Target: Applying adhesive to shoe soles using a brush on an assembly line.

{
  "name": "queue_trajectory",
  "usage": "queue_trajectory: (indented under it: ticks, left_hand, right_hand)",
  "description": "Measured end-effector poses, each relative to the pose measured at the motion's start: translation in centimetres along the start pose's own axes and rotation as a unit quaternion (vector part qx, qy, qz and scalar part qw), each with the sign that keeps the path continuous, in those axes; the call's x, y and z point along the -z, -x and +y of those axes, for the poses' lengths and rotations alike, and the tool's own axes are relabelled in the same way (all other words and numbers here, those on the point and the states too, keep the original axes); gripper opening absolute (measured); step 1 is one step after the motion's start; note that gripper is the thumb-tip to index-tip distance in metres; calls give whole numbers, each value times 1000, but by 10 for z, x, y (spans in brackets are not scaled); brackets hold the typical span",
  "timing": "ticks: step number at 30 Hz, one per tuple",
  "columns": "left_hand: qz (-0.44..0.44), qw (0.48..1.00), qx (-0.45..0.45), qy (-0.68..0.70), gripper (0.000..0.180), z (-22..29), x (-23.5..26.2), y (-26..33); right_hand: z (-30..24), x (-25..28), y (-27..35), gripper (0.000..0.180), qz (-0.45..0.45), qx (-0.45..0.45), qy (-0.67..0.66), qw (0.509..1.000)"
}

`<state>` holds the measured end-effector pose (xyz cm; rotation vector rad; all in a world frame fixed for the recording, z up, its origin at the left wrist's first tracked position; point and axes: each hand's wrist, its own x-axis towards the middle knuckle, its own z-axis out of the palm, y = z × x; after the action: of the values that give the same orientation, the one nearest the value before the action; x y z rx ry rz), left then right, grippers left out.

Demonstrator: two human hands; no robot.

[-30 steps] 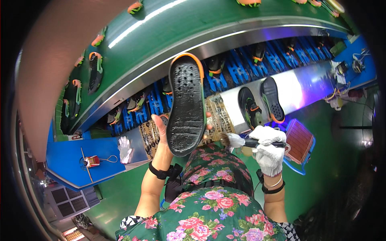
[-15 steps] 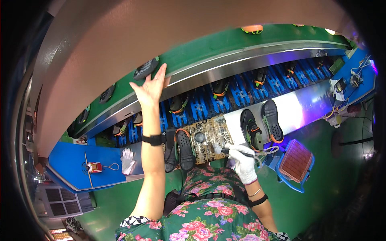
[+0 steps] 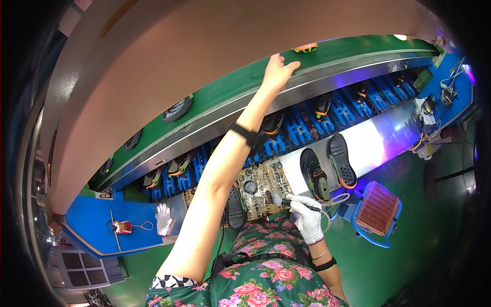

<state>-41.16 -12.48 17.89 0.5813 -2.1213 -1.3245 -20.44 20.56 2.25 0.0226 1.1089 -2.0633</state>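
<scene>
My bare left hand [image 3: 279, 72] is stretched far out over the green conveyor belt [image 3: 240, 83], fingers apart and holding nothing that I can see. Just right of it lies an orange and yellow-green shoe part [image 3: 306, 48], partly cut off by the overhang. My right hand [image 3: 308, 221], in a white knit glove, is closed around a brush [image 3: 286, 201] with a dark handle and pale bristles. The brush tip rests over taped cardboard [image 3: 268, 176], near a small round dark dish [image 3: 249, 187]. A black perforated sole [image 3: 235, 209] stands left of the cardboard, partly behind my left arm.
A black shoe [image 3: 314, 174] and another sole [image 3: 341, 161] lie on the metal ledge. Beyond it runs a row of blue racks [image 3: 296, 128] carrying shoes. A dark sole [image 3: 178, 108] lies on the belt. A spare glove [image 3: 163, 219] lies left; a chair [image 3: 377, 207] stands right.
My left hand has swung right along the belt, away from the dark sole it was beside, toward the orange part. My right hand stays nearly in place with the brush.
</scene>
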Motion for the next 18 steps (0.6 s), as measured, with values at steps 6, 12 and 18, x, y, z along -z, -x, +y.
queue_trajectory:
  ticks: [6,12,18]
  left_hand:
    - [23,945,-121,-305,60,-4,-50,-60]
    - [82,984,-150,-52,25,-17,12,-55]
    - [76,968,18,238,20,5,106,92]
  right_hand:
    - [-2,5,12,20,39,21,-2,999]
    - [-13,3,14,20,32,13,8,999]
    - [-9,9,13,19,0,-4,29,1000]
